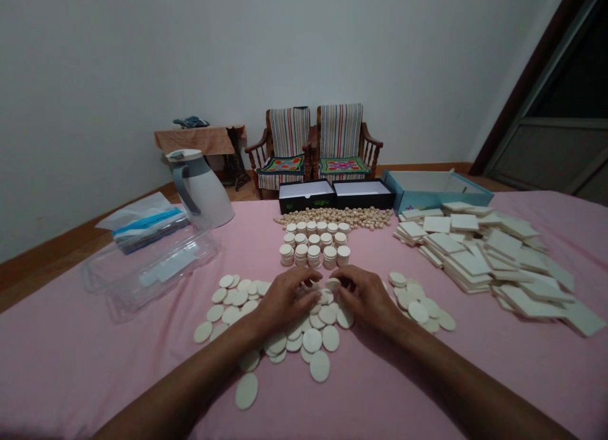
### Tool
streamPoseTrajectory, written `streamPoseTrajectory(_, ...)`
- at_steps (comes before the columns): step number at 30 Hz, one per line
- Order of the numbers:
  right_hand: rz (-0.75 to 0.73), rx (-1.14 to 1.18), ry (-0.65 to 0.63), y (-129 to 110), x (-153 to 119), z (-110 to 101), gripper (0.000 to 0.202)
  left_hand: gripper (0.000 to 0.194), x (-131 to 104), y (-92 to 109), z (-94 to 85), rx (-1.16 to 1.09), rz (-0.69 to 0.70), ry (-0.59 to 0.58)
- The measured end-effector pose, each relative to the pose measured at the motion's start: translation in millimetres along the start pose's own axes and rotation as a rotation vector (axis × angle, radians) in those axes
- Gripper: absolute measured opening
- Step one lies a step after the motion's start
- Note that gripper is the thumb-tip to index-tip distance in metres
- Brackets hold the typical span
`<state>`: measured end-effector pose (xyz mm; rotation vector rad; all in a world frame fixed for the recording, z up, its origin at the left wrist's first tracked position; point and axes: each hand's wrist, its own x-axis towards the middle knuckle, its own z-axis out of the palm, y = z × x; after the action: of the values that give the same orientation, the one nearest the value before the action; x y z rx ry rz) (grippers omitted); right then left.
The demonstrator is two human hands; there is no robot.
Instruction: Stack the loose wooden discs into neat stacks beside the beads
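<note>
My left hand point(289, 295) is over the middle of a pile of loose pale round discs point(312, 340), its fingers curled and thumb drawn in. What lies between its fingertips is mostly hidden. Facing it, my right hand point(368, 299) pinches a pale disc point(333, 283) between thumb and fingers. Just beyond both hands stand short stacks of the same discs point(314, 256), set out in rows. More loose discs spread to the left point(231, 314) and to the right point(418, 311) of my hands.
Small wooden pieces point(342, 218) lie behind the stacks, before two black boxes point(306, 202). A blue box point(427, 190) and a heap of pale square tiles point(468, 263) are right. Clear plastic trays point(166, 269), a blue-topped packet point(149, 228) and a white jug point(208, 196) are left.
</note>
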<state>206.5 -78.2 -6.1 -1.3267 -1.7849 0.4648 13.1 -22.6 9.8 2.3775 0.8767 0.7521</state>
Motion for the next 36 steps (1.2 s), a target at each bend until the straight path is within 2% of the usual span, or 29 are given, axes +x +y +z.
streamPoseTrajectory(7, -0.063, -0.043, 0.005, -17, -6, 11, 0.009, 0.012, -3, 3, 4.9, -0.003, 0.07, 0.036)
streamPoseTrajectory(11, -0.112, -0.023, 0.008, -14, -3, 3, 0.014, 0.009, 0, -10, -15.0, 0.045, 0.12, 0.099)
streamPoseTrajectory(15, -0.103, -0.035, 0.039, -7, 1, -7, 0.014, 0.01, 2, -35, -39.0, 0.179, 0.065, 0.17)
streamPoseTrajectory(19, -0.068, -0.06, -0.001, -3, 1, -7, 0.014, 0.015, -2, -51, -43.0, 0.337, 0.011, 0.061)
streamPoseTrajectory(23, -0.058, -0.077, -0.038, -3, -1, -7, 0.013, 0.018, -3, -53, -42.9, 0.389, -0.021, -0.052)
streamPoseTrajectory(30, -0.031, -0.086, -0.047, -5, 0, -8, 0.013, 0.025, -2, -44, -49.8, 0.354, -0.149, -0.088)
streamPoseTrajectory(36, -0.02, -0.075, -0.051, -4, -2, -6, 0.013, 0.024, -2, -43, -46.0, 0.327, -0.138, -0.137)
